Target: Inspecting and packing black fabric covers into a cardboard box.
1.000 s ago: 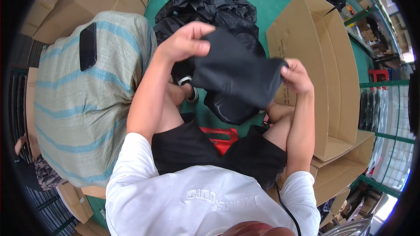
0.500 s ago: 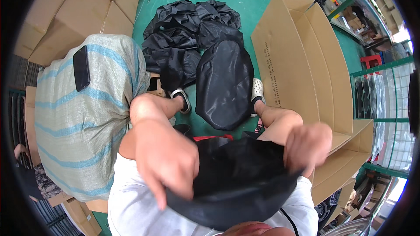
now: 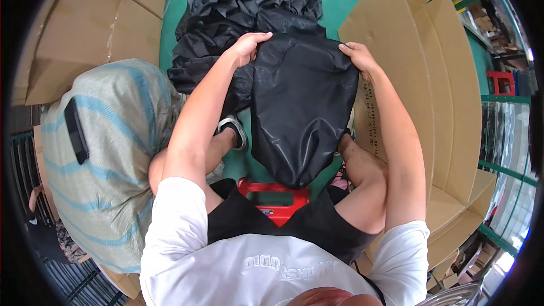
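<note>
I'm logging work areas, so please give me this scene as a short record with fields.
Left hand: grips the upper left edge of the black fabric
Right hand: grips its upper right edge
Beyond the hands: crumpled black heap on green floor
Left side: striped sack, dark phone on it
Right side: open carton
Between thighs: red stool

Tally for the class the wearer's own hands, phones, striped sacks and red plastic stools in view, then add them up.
Wearer's hands: 2 (left hand, right hand, both gripping the black cover)
Phone: 1
Striped sack: 1
Red plastic stools: 2 (near stool, far stool)
Total: 6
</note>
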A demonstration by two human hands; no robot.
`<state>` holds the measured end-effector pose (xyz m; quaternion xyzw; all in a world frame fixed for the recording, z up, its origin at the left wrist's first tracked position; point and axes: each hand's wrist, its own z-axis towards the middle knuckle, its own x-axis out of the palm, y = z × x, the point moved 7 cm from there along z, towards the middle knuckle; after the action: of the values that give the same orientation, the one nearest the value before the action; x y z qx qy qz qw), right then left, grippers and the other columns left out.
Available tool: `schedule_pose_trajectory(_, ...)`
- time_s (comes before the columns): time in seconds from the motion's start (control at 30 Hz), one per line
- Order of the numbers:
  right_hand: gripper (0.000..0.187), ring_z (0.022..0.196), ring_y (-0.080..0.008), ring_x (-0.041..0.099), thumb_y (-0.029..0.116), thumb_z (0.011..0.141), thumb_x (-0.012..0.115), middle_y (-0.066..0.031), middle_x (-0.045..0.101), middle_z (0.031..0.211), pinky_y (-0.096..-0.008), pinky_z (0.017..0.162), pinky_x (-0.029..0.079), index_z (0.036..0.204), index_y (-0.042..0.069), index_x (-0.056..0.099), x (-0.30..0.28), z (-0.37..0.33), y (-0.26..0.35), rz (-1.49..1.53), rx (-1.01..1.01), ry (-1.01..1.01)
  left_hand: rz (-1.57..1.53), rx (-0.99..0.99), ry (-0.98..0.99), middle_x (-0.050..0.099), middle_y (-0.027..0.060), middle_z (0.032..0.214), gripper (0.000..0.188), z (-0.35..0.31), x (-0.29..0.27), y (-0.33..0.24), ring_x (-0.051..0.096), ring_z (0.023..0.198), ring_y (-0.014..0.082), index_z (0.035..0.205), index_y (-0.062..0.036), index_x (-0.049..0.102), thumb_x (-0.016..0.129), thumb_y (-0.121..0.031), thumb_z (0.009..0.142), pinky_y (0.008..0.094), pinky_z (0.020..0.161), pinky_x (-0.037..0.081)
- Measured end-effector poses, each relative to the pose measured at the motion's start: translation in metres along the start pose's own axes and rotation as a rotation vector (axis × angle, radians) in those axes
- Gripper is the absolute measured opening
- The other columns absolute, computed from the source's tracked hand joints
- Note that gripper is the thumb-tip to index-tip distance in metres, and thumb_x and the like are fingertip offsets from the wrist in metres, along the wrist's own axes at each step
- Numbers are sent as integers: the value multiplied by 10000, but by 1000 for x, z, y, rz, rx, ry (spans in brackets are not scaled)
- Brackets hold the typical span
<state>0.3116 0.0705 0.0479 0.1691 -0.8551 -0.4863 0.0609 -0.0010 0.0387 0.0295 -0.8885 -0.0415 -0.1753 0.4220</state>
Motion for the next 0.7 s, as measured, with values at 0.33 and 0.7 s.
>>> schedule_pose_trajectory(0.33,235,628,-157,577,204,851,744,-50,635,722,-336,598,472,740,31,631,-23,114,-158,-80,183,-389,422,-199,-432,707,159,978,325,118,-84,112,673,865,237,1029,62,686,673,-237,904,358,789,518)
schedule_pose_trajectory(0.7,351,755,-146,602,335,909,667,-67,661,1033,-306,661,480,1055,17,654,12,-48,-183,620,74,-578,-130,123,-557,678,80,1034,475,-50,-99,213,611,921,179,1058,-18,680,632,-465,908,340,793,469)
